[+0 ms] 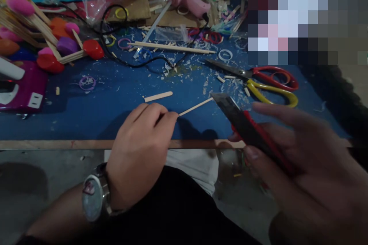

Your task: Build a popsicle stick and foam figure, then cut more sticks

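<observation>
From the head camera, looking down over the person's lap, I can see the left hand [143, 149]. Its grip is pressed together, pinching one end of a thin stick [195, 107]. The stick lies low over the blue mat [115, 95], just below the scissors [258, 74] and a bit to their left. Its far end touches the tip of the knife [244, 126].

The right hand [301, 168] is below the scissors, close to the camera and blurry. Its fingers are curled around the knife handle, with one finger stretched out along the top.

Lots of little white shavings [178, 69] lie on the mat to the left of the scissors. So I think some cutting is already done. The thin stick looks whole and long, and the blade is only at its tip, so I think the work on this one has hardly begun.

A short flat stick [158, 96] lies left of the scissors, apart from the hand. A long stick [172, 47] lies up and left of them. Far to the left of the scissors are coloured shapes on sticks [57, 46], which look finished. A pink glue gun [189, 0] rests above the scissors, to their left.
</observation>
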`<state>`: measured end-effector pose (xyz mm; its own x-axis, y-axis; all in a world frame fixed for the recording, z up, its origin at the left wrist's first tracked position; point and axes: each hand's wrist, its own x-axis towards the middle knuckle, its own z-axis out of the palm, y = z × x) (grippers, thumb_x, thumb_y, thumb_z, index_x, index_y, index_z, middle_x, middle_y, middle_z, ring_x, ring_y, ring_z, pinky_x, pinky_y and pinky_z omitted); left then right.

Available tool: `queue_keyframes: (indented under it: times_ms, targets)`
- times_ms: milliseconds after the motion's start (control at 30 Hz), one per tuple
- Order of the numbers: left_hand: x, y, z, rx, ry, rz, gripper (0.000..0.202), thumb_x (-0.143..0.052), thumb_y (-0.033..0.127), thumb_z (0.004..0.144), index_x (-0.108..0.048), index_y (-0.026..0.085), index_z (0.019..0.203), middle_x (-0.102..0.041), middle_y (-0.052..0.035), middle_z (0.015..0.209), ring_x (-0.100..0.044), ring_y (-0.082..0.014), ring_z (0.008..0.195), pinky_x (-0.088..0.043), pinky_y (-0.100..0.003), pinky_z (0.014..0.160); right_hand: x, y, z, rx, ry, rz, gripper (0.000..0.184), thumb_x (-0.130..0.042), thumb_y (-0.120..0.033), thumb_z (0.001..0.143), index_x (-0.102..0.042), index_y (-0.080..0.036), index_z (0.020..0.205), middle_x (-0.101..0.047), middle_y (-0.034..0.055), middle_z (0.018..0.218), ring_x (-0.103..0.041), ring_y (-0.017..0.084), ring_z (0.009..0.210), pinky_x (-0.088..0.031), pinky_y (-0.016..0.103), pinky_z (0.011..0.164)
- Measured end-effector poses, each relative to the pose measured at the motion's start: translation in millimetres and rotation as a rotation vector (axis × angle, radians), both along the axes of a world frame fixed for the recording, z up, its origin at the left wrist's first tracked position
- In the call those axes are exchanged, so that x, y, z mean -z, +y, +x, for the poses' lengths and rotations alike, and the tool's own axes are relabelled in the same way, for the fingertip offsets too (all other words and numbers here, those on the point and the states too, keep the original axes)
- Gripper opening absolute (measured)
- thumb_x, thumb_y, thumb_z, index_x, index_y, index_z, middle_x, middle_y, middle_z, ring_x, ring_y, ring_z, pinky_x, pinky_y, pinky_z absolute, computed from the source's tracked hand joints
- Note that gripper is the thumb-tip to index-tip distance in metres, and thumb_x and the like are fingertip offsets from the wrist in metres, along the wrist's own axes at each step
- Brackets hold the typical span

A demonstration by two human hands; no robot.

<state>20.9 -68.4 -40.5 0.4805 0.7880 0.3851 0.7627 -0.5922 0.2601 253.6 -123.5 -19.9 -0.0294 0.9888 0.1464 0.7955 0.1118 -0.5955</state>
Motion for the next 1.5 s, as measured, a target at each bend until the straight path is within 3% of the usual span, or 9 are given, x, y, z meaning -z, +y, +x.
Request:
queue_keyframes:
  times_ms: [100, 200, 433, 533, 700, 833, 1000, 1200, 1500]
  targets:
    - [2.1, -1, 3, 0.017, -0.026, -0.009, 0.021, -0.057, 0.003, 0.095, -0.076, 0.010, 0.101, -0.071, -0.0097, 0.091, -0.067, -0.0240, 0.085, -0.054, -0.038, 0.070, -2.5, 4, -4, -0.124, -0.178, 0.005, 0.038, -0.052, -0.032, 0.101, -0.059, -0.026, 0.138, -0.075, 0.0063, 0.118, -0.076, 0.020, 0.099, -0.063, 0.028, 0.084]
    - [3.2, 1, 4, 0.018, -0.036, -0.013, 0.022, -0.056, 0.007, 0.098, -0.077, 0.010, 0.104, -0.071, -0.0092, 0.092, -0.066, -0.0228, 0.084, -0.053, -0.037, 0.072, -1.1, 7, -15, -0.140, -0.228, 0.038, 0.039, -0.049, -0.028, 0.102, -0.059, -0.020, 0.139, -0.073, 0.0089, 0.122, -0.074, 0.020, 0.105, -0.063, 0.026, 0.083]
    - [2.0, 1, 2, 0.004, 0.009, 0.013, 0.021, -0.058, 0.011, 0.098, -0.078, 0.012, 0.102, -0.070, -0.0088, 0.093, -0.065, -0.0248, 0.087, -0.052, -0.042, 0.075, 10.1, 5, -23, -0.126, -0.247, 0.009, 0.044, -0.046, -0.026, 0.104, -0.056, -0.019, 0.146, -0.072, 0.0097, 0.111, -0.076, 0.020, 0.089, -0.063, 0.028, 0.066]
    - [2.3, -4, -1, -0.031, 0.034, 0.024, 0.020, -0.063, 0.020, 0.098, -0.078, 0.015, 0.110, -0.074, -0.0095, 0.103, -0.068, -0.0302, 0.097, -0.051, -0.047, 0.079, 14.3, 5, -23, -0.142, -0.256, 0.001, 0.047, -0.044, -0.025, 0.104, -0.054, -0.018, 0.149, -0.070, 0.0120, 0.114, -0.076, 0.021, 0.092, -0.063, 0.029, 0.065]
    - [8.2, -15, -5, -0.002, 0.065, 0.017, 0.040, -0.064, 0.034, 0.099, -0.070, 0.009, 0.130, -0.073, -0.0113, 0.133, -0.065, -0.0371, 0.124, -0.049, -0.054, 0.100, 14.6, 7, -21, -0.177, -0.246, -0.035, 0.050, -0.042, -0.023, 0.103, -0.050, -0.015, 0.151, -0.068, 0.0151, 0.118, -0.075, 0.021, 0.097, -0.064, 0.026, 0.066]
    - [13.2, -17, -7, 0.020, 0.080, 0.051, 0.045, -0.066, 0.034, 0.098, -0.066, 0.010, 0.136, -0.068, -0.0073, 0.142, -0.064, -0.0366, 0.130, -0.049, -0.052, 0.103, 10.8, 7, -17, -0.184, -0.220, -0.079, 0.052, -0.044, -0.021, 0.101, -0.048, -0.019, 0.154, -0.067, 0.0142, 0.124, -0.075, 0.022, 0.100, -0.066, 0.029, 0.074]
    - [15.6, -18, -7, 0.021, 0.080, 0.061, 0.044, -0.067, 0.027, 0.096, -0.065, 0.011, 0.137, -0.065, -0.0053, 0.144, -0.063, -0.0351, 0.133, -0.049, -0.049, 0.105, 12.3, 5, -15, -0.120, -0.199, -0.002, 0.052, -0.047, -0.021, 0.100, -0.052, -0.024, 0.151, -0.067, 0.0119, 0.121, -0.075, 0.020, 0.091, -0.065, 0.026, 0.065]
    - [16.5, -18, -6, 0.019, 0.075, 0.047, 0.042, -0.069, 0.026, 0.096, -0.067, 0.012, 0.135, -0.071, -0.0049, 0.137, -0.063, -0.0350, 0.132, -0.051, -0.048, 0.105, 18.5, -1, -17, -0.047, -0.232, 0.012, 0.054, -0.051, -0.022, 0.099, -0.052, -0.028, 0.152, -0.067, 0.0103, 0.121, -0.073, 0.022, 0.096, -0.063, 0.026, 0.062]
    - [18.8, -20, -7, 0.021, 0.103, 0.027, 0.043, -0.065, 0.027, 0.099, -0.064, 0.012, 0.139, -0.069, -0.0047, 0.140, -0.061, -0.0334, 0.136, -0.049, -0.047, 0.111, 15.1, -3, -13, -0.099, -0.234, -0.057, 0.061, -0.053, -0.020, 0.094, -0.051, -0.032, 0.154, -0.066, 0.0099, 0.116, -0.071, 0.021, 0.077, -0.061, 0.029, 0.055]
